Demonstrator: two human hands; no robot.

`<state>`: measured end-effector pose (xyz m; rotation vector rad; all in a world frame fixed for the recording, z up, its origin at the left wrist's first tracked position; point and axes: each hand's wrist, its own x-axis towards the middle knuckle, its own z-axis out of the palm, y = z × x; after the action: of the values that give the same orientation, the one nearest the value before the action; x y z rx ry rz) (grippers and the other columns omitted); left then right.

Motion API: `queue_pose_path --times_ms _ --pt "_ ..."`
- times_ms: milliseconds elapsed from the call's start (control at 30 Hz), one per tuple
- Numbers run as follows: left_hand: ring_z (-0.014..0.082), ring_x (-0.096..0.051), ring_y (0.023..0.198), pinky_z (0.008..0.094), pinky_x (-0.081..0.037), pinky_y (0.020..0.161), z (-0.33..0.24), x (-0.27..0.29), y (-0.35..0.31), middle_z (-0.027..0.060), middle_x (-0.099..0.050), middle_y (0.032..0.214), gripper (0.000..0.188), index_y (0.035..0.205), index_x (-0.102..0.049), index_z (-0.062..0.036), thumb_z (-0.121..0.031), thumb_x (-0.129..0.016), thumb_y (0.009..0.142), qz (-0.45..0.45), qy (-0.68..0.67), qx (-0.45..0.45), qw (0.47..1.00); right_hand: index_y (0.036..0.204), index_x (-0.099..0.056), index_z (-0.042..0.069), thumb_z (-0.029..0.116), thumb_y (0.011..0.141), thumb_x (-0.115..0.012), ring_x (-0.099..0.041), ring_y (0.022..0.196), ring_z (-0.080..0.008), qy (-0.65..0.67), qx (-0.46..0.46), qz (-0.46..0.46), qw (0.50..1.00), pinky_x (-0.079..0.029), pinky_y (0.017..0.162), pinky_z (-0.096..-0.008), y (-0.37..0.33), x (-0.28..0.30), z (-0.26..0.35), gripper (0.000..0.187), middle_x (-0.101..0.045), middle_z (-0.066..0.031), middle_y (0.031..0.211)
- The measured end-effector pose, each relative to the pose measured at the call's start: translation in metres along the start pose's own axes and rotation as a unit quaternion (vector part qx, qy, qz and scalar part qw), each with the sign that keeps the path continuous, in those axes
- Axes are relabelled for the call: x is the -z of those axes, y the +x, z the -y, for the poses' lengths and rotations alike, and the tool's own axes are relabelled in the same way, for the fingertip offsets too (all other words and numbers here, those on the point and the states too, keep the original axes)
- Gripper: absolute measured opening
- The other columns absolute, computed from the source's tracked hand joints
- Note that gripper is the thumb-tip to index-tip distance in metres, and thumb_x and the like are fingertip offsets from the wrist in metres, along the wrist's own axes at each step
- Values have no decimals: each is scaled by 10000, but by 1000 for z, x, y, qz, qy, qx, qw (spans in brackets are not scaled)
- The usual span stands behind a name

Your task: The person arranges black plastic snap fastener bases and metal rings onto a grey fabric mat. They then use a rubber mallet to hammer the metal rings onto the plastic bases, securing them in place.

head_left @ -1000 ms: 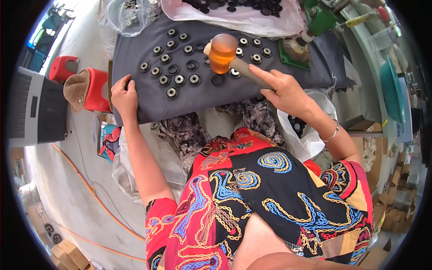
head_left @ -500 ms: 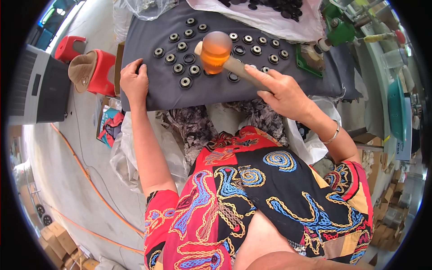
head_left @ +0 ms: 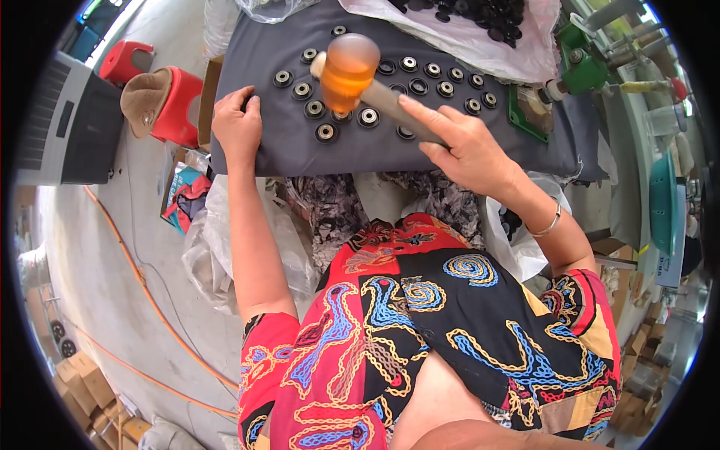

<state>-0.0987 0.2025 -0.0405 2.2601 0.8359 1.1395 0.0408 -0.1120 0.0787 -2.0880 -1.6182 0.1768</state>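
My right hand (head_left: 474, 146) grips the grey handle of a mallet (head_left: 351, 73) with a translucent amber head. The head is over the rows of round parts and hides some of them. Black rings with metal bearings in their centres (head_left: 368, 117) lie spread on the grey cloth (head_left: 292, 154). A few black rings (head_left: 418, 86) show dark, open centres. At the table's left edge rests my left hand (head_left: 237, 124), its fingers curled. Something small and black shows between thumb and forefinger, too little of it to name.
A white sack (head_left: 540, 22) at the far side bears a pile of black rings (head_left: 491, 19). A green metal tool (head_left: 585, 67) stands at the table's right. Red stools (head_left: 180, 112), one with a brown hat (head_left: 146, 97), stand left. An orange hose (head_left: 150, 292) crosses the floor.
The view has shifted, so the table appears farther right. Against the cloth, the mallet head has moved left, still in my right hand. My left hand stays at the table edge.
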Motion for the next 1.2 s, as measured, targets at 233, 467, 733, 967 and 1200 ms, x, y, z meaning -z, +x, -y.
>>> queue_pose_path --times_ms 233,467,733,967,1200 --pt "260 -609 973 345 -466 884 -2 -1 -3 101 -690 962 185 942 -715 -57 -121 -651 781 -3 -1 2 1000 1391 -439 162 34 761 -643 -561 614 -320 -14 10 7 1000 -484 601 -403 2 -9 -8 674 -533 -149 754" --pt "257 -613 962 349 -470 877 1 -1 -1 104 -692 950 191 943 -716 -58 -122 -657 774 -5 -9 -1 1000 1378 -456 113 10 740 -657 -546 627 -298 -50 64 56 995 -469 568 -393 -5 -12 15 677 -512 -136 776" --pt "246 -619 953 337 -476 867 1 0 -2 110 -689 956 190 953 -714 -51 -115 -658 784 -7 -14 1 1000 1394 -436 111 -13 751 -629 -544 625 -304 10 68 -12 998 -469 591 -383 19 3 18 683 -538 -150 774" --pt "255 -617 956 336 -474 870 -2 2 -2 118 -687 956 190 952 -713 -46 -114 -656 784 -10 -14 -4 1000 1401 -424 161 42 766 -646 -566 660 -320 -30 38 33 998 -475 616 -401 29 -27 7 683 -529 -154 760" --pt "267 -612 956 347 -474 866 -1 2 -3 116 -686 945 189 936 -713 -42 -108 -656 769 -20 -24 3 1000 1378 -455 155 64 763 -653 -574 703 -334 -4 85 -84 993 -482 647 -413 56 0 12 652 -554 -154 777"
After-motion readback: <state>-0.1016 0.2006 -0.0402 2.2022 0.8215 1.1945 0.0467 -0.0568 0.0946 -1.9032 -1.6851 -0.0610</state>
